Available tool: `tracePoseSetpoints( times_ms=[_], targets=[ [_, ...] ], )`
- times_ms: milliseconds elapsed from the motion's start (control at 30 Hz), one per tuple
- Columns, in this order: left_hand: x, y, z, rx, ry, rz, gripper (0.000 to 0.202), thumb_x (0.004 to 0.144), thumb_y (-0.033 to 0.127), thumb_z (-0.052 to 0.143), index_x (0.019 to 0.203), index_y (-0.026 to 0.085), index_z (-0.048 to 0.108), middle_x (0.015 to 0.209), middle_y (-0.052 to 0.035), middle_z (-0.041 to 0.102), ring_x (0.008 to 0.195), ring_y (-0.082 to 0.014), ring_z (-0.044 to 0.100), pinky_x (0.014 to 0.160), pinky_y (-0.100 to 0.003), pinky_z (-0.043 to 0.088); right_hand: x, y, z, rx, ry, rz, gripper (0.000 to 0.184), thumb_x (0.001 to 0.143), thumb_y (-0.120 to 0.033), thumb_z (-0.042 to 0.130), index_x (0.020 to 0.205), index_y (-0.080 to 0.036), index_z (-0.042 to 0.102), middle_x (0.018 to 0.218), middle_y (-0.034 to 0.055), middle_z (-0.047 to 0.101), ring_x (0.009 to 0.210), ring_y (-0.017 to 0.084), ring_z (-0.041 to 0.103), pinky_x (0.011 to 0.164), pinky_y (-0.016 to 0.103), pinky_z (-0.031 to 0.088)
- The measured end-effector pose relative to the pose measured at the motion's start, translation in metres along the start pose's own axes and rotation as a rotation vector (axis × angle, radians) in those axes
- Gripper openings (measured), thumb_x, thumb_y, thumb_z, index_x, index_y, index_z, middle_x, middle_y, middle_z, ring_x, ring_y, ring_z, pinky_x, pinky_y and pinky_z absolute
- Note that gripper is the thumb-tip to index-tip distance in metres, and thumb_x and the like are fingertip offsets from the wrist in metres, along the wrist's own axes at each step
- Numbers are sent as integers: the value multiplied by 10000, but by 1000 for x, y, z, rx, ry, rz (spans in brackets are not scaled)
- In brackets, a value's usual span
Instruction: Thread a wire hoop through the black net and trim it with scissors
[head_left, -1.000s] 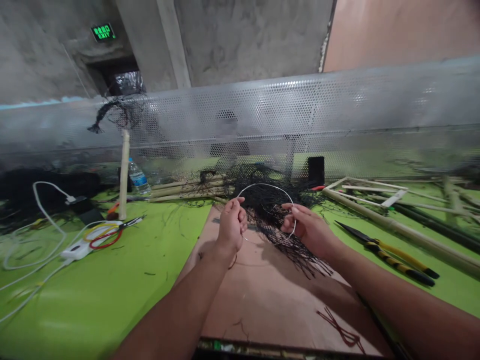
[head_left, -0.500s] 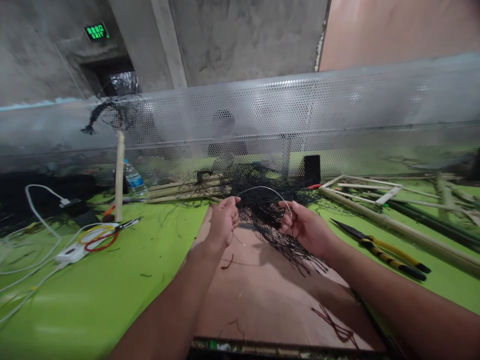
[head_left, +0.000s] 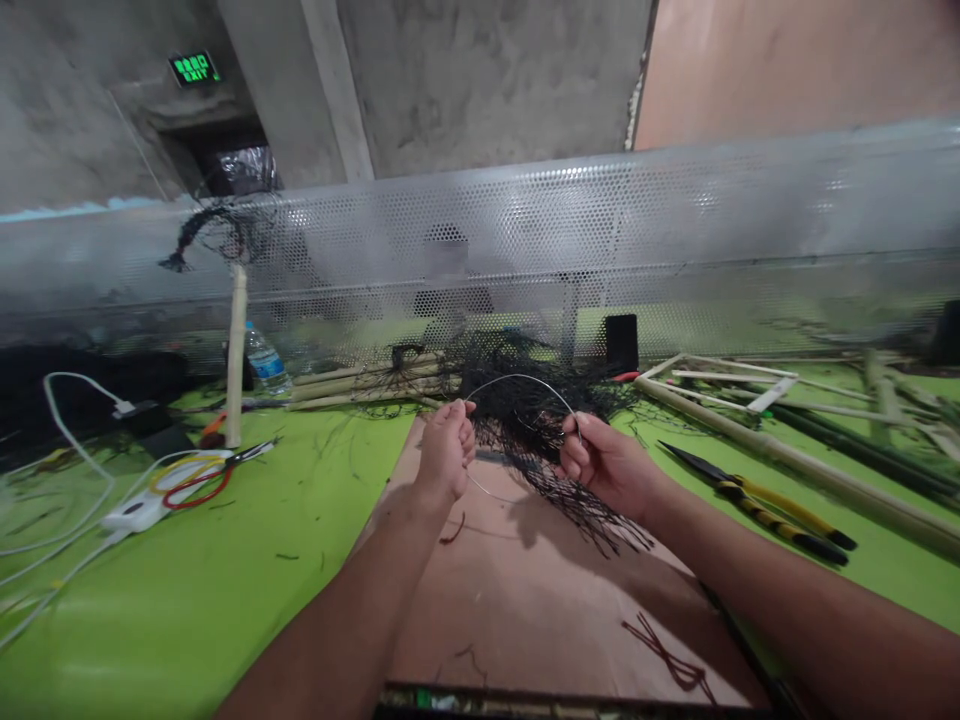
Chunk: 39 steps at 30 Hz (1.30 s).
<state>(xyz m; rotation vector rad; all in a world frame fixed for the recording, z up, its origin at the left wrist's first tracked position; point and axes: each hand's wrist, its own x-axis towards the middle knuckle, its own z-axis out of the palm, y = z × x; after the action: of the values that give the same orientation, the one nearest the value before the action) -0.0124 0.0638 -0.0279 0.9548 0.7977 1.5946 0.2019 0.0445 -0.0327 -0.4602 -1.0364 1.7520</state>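
My left hand [head_left: 446,450] was closed in a pinch on one side of the thin, silvery, curved wire [head_left: 517,377]; my right hand [head_left: 606,462] pinched the opposite side. The wire was above the flat, pinkish-brown board [head_left: 540,610], before the tangled black stringy strands [head_left: 581,505]. I judged this a shaping step (perhaps merely checking the curve); the next move called for steady pinches.

We can read EXIT in green on the sign [head_left: 193,68] at far left, below blurred characters [head_left: 190,63]; the blue label [head_left: 268,367] on the bottle [head_left: 265,358] is too small to read.
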Motion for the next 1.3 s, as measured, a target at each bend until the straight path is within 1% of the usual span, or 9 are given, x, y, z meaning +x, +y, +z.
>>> tracePoseSetpoints(
  times_ms=[233, 500, 600, 700, 767, 867, 933, 1100, 1300],
  targets=[
    [2, -1, 0, 4, 21, 22, 266, 795, 419, 587, 847, 163, 536, 475, 103, 274, 342, -25, 188, 330, -154, 125, 3, 5, -1, -31, 17, -16, 189, 903, -351, 494, 789, -204, 528, 483, -69, 396, 448, 112, 449, 584, 310, 448],
    [2, 3, -1, 7, 39, 10, 234, 793, 386, 584, 840, 162, 533, 475, 103, 283, 342, -25, 183, 329, -157, 125, 6, 7, -11, -44, -7, 54, 204, 902, -371, 484, 792, -203, 518, 497, -61, 434, 472, 120, 491, 594, 303, 457],
    [1, 4, -2, 20, -26, -61, 235, 785, 385, 588, 835, 162, 532, 478, 102, 285, 340, -22, 185, 332, -157, 131, 6, 3, -15, -80, 26, 71, 203, 900, -378, 473, 849, -198, 551, 548, -35, 506, 536, 143, 555, 620, 312, 471],
    [-3, -1, -1, 65, -183, -176, 256, 774, 395, 599, 833, 152, 542, 497, 93, 315, 348, -17, 209, 342, -154, 135, 5, -5, -14, -147, 79, 73, 277, 889, -432, 467, 941, -186, 581, 625, -8, 565, 578, 152, 583, 635, 315, 481],
    [-8, -7, 2, 99, -248, -208, 271, 771, 404, 602, 835, 146, 548, 515, 85, 338, 359, -15, 228, 347, -151, 141, 4, -9, -10, -262, 125, 48, 295, 861, -441, 507, 966, -179, 592, 628, -8, 567, 556, 144, 569, 597, 293, 468],
    [-15, -16, 9, 124, -226, -189, 285, 777, 425, 586, 853, 153, 547, 541, 77, 357, 375, -21, 254, 355, -154, 171, 3, -7, -4, -577, 293, -103, 289, 819, -422, 562, 938, -167, 626, 527, -38, 490, 464, 113, 466, 484, 241, 372],
    [-19, -19, 12, 196, -224, -154, 303, 794, 445, 558, 887, 157, 559, 553, 68, 377, 386, -29, 270, 362, -162, 185, 4, -3, -3, -789, 378, -207, 300, 811, -430, 558, 922, -168, 653, 542, -28, 507, 481, 112, 436, 479, 242, 340],
    [-21, -12, 14, 478, -299, -72, 346, 841, 469, 479, 891, 147, 593, 509, 71, 315, 417, -50, 241, 405, -183, 164, 7, 3, -10, -1148, 281, -314, 324, 850, -420, 487, 938, -187, 693, 828, 41, 666, 737, 177, 551, 668, 283, 414],
    [-19, -5, 12, 731, -292, 143, 301, 860, 414, 457, 834, 157, 612, 552, 43, 388, 504, -83, 323, 494, -200, 260, 4, 3, -8, -1320, 272, -356, 370, 886, -431, 425, 922, -183, 697, 751, 40, 657, 696, 180, 540, 639, 272, 400]
  ],
)
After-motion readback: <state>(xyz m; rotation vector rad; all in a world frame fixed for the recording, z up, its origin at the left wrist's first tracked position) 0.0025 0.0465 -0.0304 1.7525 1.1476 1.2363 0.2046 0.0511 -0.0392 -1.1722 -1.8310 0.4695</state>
